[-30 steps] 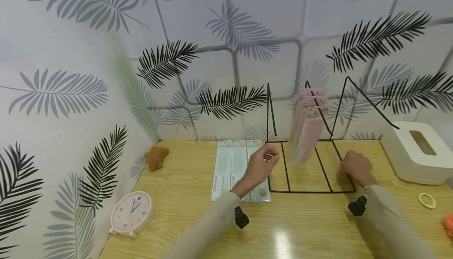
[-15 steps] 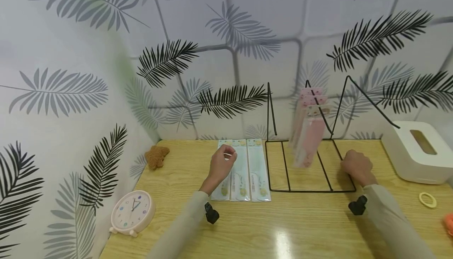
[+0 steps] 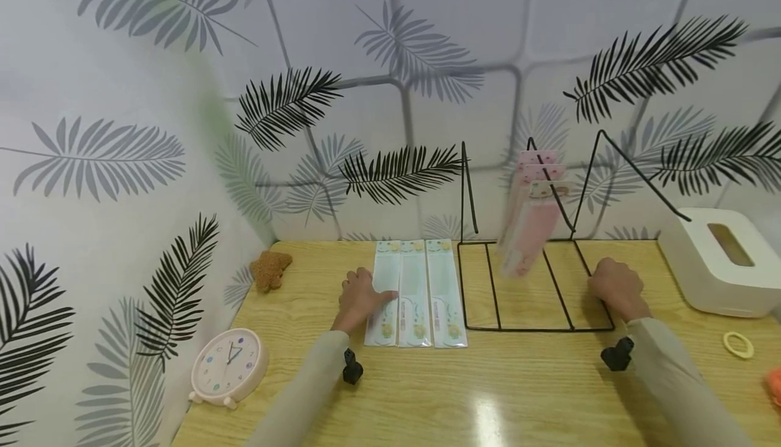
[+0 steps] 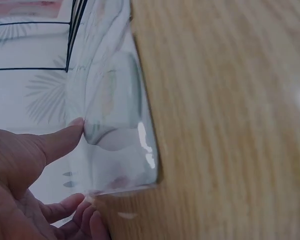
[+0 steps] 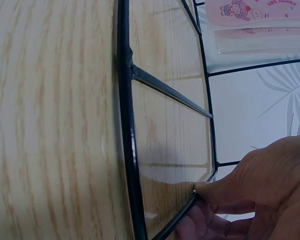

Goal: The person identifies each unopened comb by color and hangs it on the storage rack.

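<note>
Three slim pale-green packets in clear sleeves lie side by side on the table: a left packet (image 3: 384, 332), a middle packet (image 3: 415, 291) and a right packet (image 3: 444, 291). My left hand (image 3: 356, 298) is over the left packet with fingers spread, its thumb reaching across. In the left wrist view the thumb (image 4: 65, 142) touches the clear sleeve (image 4: 112, 162), and the other fingers lie by its end. My right hand (image 3: 617, 289) pinches the right side wire of a black wire rack (image 5: 125, 65). Several pink packets (image 3: 539, 223) hang from the rack's middle hook.
Right of the rack stands a white tissue box (image 3: 702, 264), with a yellow ring (image 3: 738, 345) in front and an orange thing (image 3: 773, 386) at the edge. A pink clock (image 3: 228, 369) and a brown bear figure (image 3: 270, 270) are at the left. A patterned wall backs the table.
My left hand has moved left from the rack's edge to the left packet, and its fingers have spread. The hanging pink packets swing slightly. My right hand keeps its hold.
</note>
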Demonstrator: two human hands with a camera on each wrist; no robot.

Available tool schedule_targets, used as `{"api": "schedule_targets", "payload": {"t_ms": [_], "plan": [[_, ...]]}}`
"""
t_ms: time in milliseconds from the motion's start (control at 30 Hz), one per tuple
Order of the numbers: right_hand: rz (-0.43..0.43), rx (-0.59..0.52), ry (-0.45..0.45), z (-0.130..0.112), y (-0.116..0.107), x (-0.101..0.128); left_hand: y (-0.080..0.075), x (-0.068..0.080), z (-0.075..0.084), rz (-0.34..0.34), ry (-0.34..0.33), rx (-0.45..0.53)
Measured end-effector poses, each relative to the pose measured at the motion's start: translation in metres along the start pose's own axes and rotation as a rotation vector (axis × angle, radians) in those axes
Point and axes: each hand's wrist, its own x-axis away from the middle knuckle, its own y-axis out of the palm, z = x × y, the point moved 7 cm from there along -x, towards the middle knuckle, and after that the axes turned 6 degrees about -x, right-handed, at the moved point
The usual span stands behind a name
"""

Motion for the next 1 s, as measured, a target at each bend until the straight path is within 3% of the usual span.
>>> {"api": "schedule_targets", "payload": {"t_ms": [200,500,767,1000], "plan": [[-0.014,-0.003,0.004,0.0,0.002,0.001,-0.003,-0.004,-0.006,-0.011,-0.061,-0.006],[-0.01,0.0,0.011,0.001,0.002,0.0,-0.008,-0.009,-0.013,-0.109,-0.086,0.04],[-0.007,-0.005,-0.021,0.0,0.001,0.0,-0.017,-0.01,-0.033,-0.137,-0.089,0.346],[-0.008,0.006,-0.004,-0.002,-0.001,0.001,-0.019,-0.009,-0.031,-0.223,-0.04,0.476]]}}
